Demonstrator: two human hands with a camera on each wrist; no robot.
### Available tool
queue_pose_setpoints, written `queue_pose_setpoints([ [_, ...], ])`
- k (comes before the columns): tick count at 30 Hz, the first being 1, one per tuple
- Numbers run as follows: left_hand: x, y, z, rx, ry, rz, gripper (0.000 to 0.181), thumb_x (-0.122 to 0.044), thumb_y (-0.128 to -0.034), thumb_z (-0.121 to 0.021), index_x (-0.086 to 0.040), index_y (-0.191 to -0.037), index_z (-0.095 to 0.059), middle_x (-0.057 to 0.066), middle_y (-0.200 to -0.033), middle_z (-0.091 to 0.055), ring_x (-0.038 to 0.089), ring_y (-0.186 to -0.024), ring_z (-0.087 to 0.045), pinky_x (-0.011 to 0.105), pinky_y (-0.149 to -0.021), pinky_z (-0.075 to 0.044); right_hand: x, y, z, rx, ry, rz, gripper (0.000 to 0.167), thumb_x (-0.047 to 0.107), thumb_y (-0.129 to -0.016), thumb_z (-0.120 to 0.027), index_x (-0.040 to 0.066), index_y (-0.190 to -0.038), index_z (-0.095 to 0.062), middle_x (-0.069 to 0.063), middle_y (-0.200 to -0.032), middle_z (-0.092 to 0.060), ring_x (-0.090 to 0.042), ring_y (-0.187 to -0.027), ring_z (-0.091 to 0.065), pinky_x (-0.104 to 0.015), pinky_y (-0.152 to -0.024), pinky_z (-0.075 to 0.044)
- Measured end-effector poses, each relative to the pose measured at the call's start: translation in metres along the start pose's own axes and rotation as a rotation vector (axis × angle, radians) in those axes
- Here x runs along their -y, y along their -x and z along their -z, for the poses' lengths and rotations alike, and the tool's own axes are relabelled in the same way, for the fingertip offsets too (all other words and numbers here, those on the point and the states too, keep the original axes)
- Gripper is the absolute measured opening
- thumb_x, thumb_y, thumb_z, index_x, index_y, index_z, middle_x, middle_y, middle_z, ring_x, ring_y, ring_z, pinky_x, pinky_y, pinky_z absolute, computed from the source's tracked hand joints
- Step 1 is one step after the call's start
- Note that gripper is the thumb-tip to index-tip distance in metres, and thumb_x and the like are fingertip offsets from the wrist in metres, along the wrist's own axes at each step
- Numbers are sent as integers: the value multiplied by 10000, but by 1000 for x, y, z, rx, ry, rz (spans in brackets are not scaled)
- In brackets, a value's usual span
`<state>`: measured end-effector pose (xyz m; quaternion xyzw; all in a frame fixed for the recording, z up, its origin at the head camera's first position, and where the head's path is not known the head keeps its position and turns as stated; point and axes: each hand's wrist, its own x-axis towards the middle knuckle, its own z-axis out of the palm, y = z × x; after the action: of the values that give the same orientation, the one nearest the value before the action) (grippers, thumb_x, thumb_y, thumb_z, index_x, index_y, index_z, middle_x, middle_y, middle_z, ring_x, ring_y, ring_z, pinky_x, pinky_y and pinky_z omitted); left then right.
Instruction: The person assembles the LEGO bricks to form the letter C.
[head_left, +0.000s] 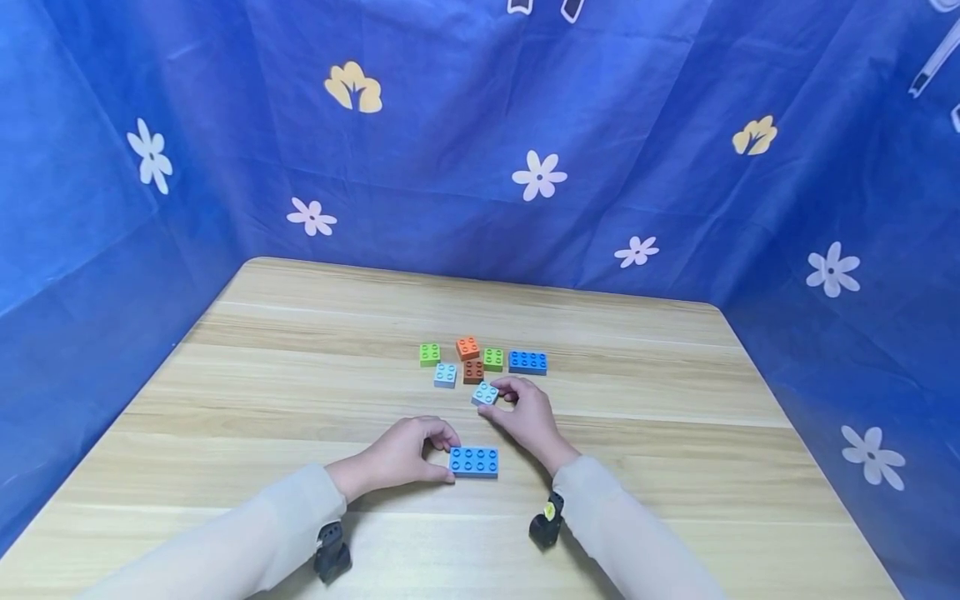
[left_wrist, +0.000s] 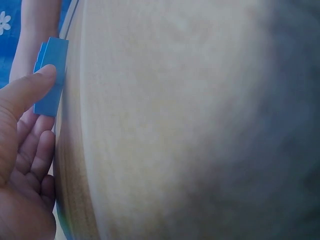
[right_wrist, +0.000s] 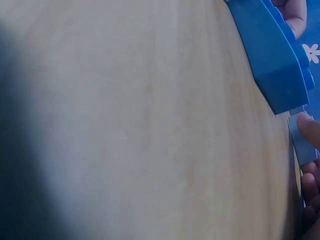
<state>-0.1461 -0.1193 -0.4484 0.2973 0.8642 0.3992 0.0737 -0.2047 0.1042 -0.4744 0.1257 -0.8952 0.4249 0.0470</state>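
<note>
- We saw the left hand [head_left: 401, 452] pinching a long blue brick [head_left: 473, 462] at its left end, thumb on the near side and fingers at the far side.
- That brick sat in front of the other bricks, its studs facing up, above the wooden table [head_left: 262, 392].
- We saw the right hand [head_left: 529, 419] grasping a small pale blue brick [head_left: 485, 393] between thumb and fingers, a little turned, farther from the person than the long one.
- We could not quite tell from these angles whether the pale brick touched the table or was slightly raised.
- Just beyond it we found a brown brick [head_left: 473, 372], with a second pale blue brick [head_left: 445, 376] to its left.
- Behind these we noted an orange brick [head_left: 467, 348] between a left green brick [head_left: 430, 356] and a right green brick [head_left: 493, 360].
- We saw a darker blue brick [head_left: 528, 362] at the right end of the group.
- Around the table we saw a blue curtain [head_left: 450, 208] with white flowers.
</note>
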Motion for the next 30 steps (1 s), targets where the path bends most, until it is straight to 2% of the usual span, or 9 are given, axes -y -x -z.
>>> queue_pose_setpoints([
  [9,0,0,-1,-9,9,-5,353,-199,-672,-855,-102,-950,-660,-101,-877,-607,127,-837,-568,285,-792,-488,-4,15,11,-28,-111,-4,389,273,-747,-817,127,-1077,-672,42,-910,-605,-126,-835,-574,-299,-781,-500],
  [17,0,1,-1,-10,10,3,355,-203,-674,-856,-104,-952,-660,-100,-877,-602,134,-841,-566,287,-795,-486,-5,35,21,11,-178,-1,382,265,-754,-810,143,-1086,-665,45,-922,-612,-134,-855,-582,-299,-802,-510],
  [25,0,0,-1,-7,7,4,354,-200,-675,-854,-101,-955,-661,-101,-886,-607,132,-844,-567,284,-795,-487,-9,51,30,70,-212,69,348,224,-760,-811,152,-1074,-680,52,-892,-614,-150,-843,-581,-298,-776,-504],
  [30,0,0,-1,-6,7,4,356,-199,-675,-854,-99,-956,-660,-98,-885,-607,133,-844,-567,286,-796,-486,-11,57,35,132,-233,156,331,209,-751,-819,148,-1049,-688,41,-888,-620,-199,-841,-589,-331,-764,-509],
])
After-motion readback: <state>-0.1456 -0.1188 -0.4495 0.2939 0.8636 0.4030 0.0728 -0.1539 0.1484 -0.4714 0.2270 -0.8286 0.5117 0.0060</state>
